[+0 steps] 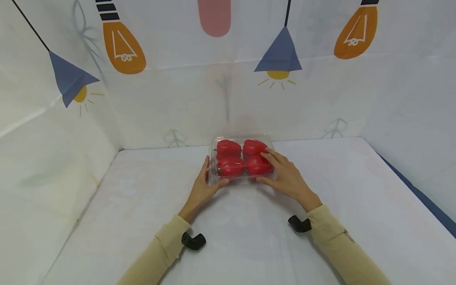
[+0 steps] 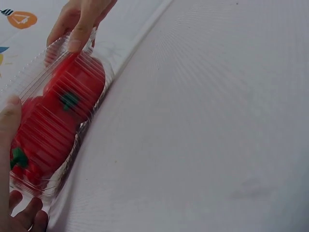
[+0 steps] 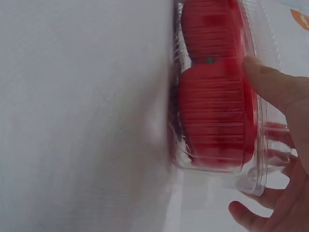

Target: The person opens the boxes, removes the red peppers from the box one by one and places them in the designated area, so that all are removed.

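A clear plastic clamshell box (image 1: pixel 242 181) sits on the white table near its back edge. Inside are several red bell peppers (image 1: pixel 230 167) with green stems; the lid looks closed over them. My left hand (image 1: pixel 200 192) holds the box's left front corner, thumb at the front and fingers along the left side. At the right, my right hand (image 1: pixel 290 180) grips the box with its thumb on the front and fingers over the right side and lid edge. The right wrist view shows the right thumb (image 3: pixel 270 84) against the plastic, with some fingers seen through it.
The white table (image 1: pixel 149 190) meets a white fabric wall (image 1: pixel 185 103) printed with lamps and bulbs just behind the box. More white fabric hangs at the left and right sides. A black wrist device (image 1: pixel 193 241) is at the left cuff, another (image 1: pixel 299 224) at the right.
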`<move>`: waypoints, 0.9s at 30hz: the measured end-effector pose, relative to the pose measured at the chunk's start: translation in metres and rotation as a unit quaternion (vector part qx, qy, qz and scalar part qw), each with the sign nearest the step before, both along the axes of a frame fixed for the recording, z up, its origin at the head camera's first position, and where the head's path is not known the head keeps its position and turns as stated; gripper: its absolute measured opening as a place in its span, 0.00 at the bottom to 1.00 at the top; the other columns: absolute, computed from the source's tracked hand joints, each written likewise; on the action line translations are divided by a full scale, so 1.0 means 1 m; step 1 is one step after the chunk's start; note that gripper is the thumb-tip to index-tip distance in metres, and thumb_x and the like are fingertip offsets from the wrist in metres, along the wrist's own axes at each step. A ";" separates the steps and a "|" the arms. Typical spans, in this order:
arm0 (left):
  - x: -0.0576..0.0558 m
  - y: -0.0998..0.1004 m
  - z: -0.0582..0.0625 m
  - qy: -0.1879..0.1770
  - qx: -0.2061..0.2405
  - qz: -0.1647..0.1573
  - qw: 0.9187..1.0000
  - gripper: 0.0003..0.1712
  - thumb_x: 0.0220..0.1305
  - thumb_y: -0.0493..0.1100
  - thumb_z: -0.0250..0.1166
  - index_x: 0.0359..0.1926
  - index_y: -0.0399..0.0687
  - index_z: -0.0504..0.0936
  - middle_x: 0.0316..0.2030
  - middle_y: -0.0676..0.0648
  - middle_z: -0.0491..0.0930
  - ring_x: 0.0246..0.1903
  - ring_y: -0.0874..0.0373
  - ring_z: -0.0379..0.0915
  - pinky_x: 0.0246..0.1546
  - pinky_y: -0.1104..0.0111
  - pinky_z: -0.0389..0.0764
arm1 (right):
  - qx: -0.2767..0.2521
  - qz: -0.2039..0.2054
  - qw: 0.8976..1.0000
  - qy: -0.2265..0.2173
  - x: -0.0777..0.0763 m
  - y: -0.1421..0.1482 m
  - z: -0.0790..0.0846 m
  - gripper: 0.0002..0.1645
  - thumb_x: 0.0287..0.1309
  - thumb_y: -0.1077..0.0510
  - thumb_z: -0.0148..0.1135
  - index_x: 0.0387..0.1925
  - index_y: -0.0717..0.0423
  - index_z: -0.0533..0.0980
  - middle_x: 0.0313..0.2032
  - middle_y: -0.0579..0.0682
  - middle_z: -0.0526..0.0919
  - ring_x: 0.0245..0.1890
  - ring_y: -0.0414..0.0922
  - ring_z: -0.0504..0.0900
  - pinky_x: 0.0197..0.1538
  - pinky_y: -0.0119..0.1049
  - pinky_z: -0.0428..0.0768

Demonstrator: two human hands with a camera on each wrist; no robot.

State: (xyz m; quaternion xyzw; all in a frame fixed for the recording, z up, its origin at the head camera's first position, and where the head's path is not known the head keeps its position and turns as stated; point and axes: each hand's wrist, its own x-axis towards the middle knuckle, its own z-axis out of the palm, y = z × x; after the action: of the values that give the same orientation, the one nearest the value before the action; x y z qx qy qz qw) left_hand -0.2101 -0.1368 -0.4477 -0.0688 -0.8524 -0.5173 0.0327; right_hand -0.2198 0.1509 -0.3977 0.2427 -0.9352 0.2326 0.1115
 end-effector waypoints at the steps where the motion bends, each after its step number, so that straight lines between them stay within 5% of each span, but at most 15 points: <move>1: 0.001 0.000 0.001 -0.001 -0.002 0.002 1.000 0.60 0.50 0.61 0.69 0.74 0.67 0.38 0.73 0.51 0.50 0.69 0.46 0.56 0.66 0.52 0.64 | -0.002 0.000 1.000 -0.003 0.000 0.000 0.001 0.48 0.48 0.37 0.67 0.68 0.48 0.61 0.70 0.50 0.58 0.68 0.56 0.60 0.61 0.62 0.67; 10: 0.010 -0.003 0.002 -0.028 0.001 0.013 1.000 0.59 0.50 0.62 0.68 0.74 0.68 0.39 0.73 0.52 0.51 0.68 0.46 0.57 0.64 0.50 0.65 | -0.004 -0.001 0.999 -0.032 0.001 -0.003 0.005 0.47 0.47 0.36 0.67 0.67 0.47 0.63 0.70 0.49 0.60 0.65 0.55 0.67 0.56 0.60 0.73; 14: 0.009 -0.003 0.001 -0.020 0.001 0.012 1.000 0.58 0.51 0.62 0.68 0.74 0.68 0.40 0.73 0.53 0.50 0.69 0.46 0.56 0.65 0.50 0.64 | 0.006 -0.007 1.000 -0.018 -0.001 -0.003 0.007 0.47 0.46 0.36 0.68 0.65 0.47 0.65 0.68 0.49 0.63 0.50 0.53 0.80 0.49 0.58 0.78; 18: 0.006 -0.003 0.000 -0.010 0.011 0.007 1.000 0.58 0.51 0.61 0.69 0.74 0.67 0.41 0.73 0.53 0.50 0.69 0.45 0.55 0.66 0.50 0.62 | 0.007 -0.010 1.000 -0.016 -0.002 0.000 0.011 0.46 0.45 0.35 0.69 0.64 0.47 0.67 0.67 0.50 0.65 0.38 0.52 0.84 0.45 0.57 0.79; 27: 0.003 -0.002 0.000 -0.013 0.023 0.002 1.000 0.57 0.52 0.59 0.69 0.74 0.69 0.41 0.73 0.53 0.50 0.69 0.45 0.56 0.66 0.51 0.62 | 0.011 -0.008 1.000 -0.023 -0.005 0.005 0.015 0.45 0.45 0.36 0.69 0.64 0.47 0.68 0.66 0.52 0.67 0.43 0.53 0.83 0.47 0.58 0.78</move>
State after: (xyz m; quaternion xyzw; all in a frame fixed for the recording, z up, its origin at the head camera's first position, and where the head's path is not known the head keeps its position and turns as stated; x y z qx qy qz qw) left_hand -0.2074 -0.1384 -0.4473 -0.0595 -0.8406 -0.5378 0.0242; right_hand -0.2244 0.1554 -0.3826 0.2307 -0.9420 0.2270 0.0893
